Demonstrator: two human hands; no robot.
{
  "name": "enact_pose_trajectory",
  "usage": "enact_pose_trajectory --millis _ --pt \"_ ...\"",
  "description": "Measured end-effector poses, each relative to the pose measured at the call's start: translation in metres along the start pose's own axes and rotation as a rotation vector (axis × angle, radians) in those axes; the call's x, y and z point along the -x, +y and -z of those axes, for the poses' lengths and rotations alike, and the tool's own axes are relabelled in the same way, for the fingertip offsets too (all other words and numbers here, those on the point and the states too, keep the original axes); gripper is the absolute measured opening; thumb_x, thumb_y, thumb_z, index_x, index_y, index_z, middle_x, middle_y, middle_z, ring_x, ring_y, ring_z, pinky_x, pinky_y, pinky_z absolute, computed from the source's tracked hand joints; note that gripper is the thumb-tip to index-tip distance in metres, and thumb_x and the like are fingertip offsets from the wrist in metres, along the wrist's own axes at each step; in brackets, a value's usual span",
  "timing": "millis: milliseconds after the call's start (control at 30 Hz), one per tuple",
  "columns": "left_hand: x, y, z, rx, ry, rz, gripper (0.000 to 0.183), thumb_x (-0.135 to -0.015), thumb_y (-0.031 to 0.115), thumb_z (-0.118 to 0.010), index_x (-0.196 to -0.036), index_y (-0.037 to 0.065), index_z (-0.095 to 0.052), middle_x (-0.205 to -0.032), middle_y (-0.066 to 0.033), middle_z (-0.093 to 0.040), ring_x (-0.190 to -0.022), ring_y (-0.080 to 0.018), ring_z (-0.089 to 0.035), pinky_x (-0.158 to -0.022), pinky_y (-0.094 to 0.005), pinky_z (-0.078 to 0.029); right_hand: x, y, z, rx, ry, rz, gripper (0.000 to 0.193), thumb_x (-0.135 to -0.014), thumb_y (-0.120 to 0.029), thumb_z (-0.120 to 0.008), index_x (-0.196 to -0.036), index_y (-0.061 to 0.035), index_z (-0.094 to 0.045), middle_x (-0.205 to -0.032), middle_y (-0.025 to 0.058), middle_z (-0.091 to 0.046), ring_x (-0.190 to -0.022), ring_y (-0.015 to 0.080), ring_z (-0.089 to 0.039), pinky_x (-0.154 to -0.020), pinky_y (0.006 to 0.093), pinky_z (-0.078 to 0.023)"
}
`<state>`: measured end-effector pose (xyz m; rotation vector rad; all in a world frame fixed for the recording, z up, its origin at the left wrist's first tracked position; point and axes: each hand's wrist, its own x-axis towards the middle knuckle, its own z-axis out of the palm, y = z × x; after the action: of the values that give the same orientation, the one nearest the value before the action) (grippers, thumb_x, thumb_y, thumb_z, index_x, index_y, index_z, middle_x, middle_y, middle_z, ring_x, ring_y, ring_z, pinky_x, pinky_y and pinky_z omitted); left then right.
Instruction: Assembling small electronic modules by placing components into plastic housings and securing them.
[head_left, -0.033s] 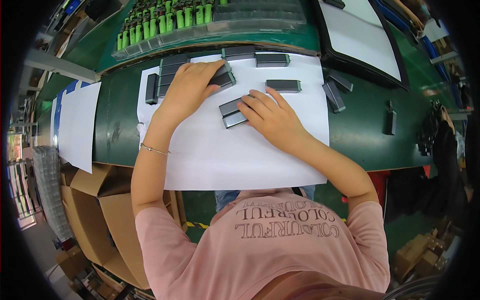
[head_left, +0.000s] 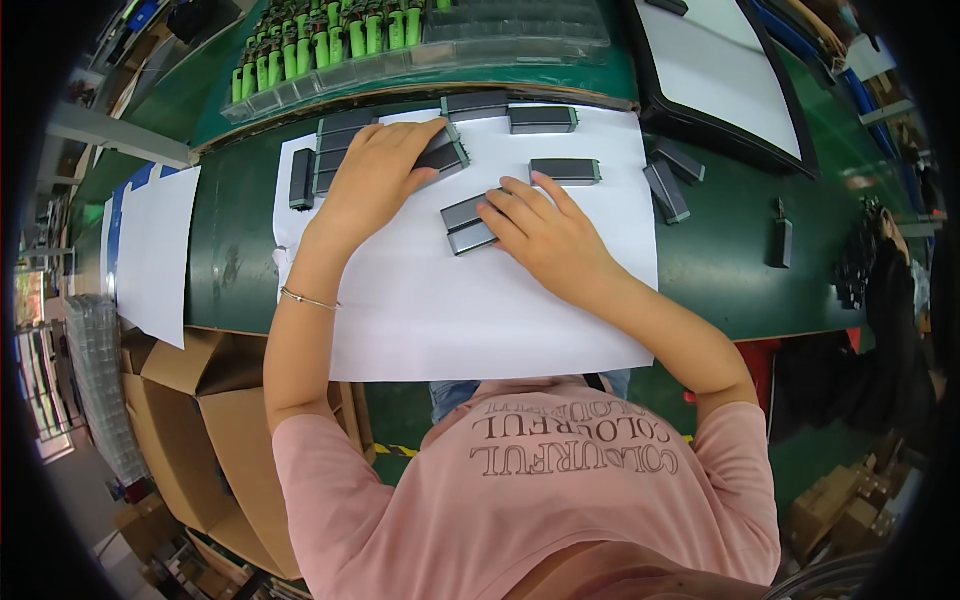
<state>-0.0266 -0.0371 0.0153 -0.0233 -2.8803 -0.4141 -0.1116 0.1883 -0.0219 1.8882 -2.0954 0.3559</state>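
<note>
Dark grey blocks (head_left: 564,172), white sheet (head_left: 480,320), green table (head_left: 720,285)

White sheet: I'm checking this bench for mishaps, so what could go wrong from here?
The white sheet reaches past the front edge of the green table, so a snag might drag the dark grey blocks on it. The right hand has fingertips close to a separate block, which it could bump.

Blocks (head_left: 565,172) on paper sheet (head_left: 480,320), more right of it; tray (head_left: 520,52) behind sheet; carton (head_left: 235,445) left, before table (head_left: 720,285).
</note>
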Motion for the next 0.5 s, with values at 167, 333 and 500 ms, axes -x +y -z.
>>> enact_pose_trajectory --millis 167,333,500 --pt "0.005 -0.001 -0.014 -0.181 0.092 -0.041 0.046 -0.081 0.011 -0.065 -0.124 0.009 -0.051 -0.116 -0.0108 -0.059 -0.112 -0.0283 -0.053 -0.100 -0.0438 -0.035 0.037 0.009 0.019 0.082 -0.033 -0.119 0.043 -0.078 -0.023 -0.066 -0.118 -0.0101 -0.057 -0.120 0.0045 -0.055 -0.118 0.0202 -0.048 -0.106 0.0432 -0.030" --pt "-0.009 0.049 -0.026 0.066 0.138 -0.234 0.034 -0.075 0.016 -0.069 -0.105 0.007 -0.057 -0.108 -0.0082 -0.057 -0.103 -0.0260 -0.052 -0.087 -0.0397 -0.039 0.051 0.029 0.024 0.146 -0.012 -0.244 0.046 -0.075 -0.020 -0.069 -0.119 -0.0131 -0.058 -0.120 0.0043 -0.055 -0.117 0.0200 -0.048 -0.106 0.0455 -0.028" --pt "-0.021 0.105 -0.065 0.036 0.025 -0.250 0.034 -0.070 0.022 -0.072 -0.097 0.007 -0.057 -0.093 -0.0077 -0.053 -0.091 -0.0246 -0.051 -0.079 -0.0358 -0.039 0.030 0.067 0.060 -0.258 -0.153 -0.238 0.045 -0.071 -0.017 -0.073 -0.114 -0.0137 -0.061 -0.119 0.0065 -0.056 -0.117 0.0226 -0.048 -0.106 0.0499 -0.025"
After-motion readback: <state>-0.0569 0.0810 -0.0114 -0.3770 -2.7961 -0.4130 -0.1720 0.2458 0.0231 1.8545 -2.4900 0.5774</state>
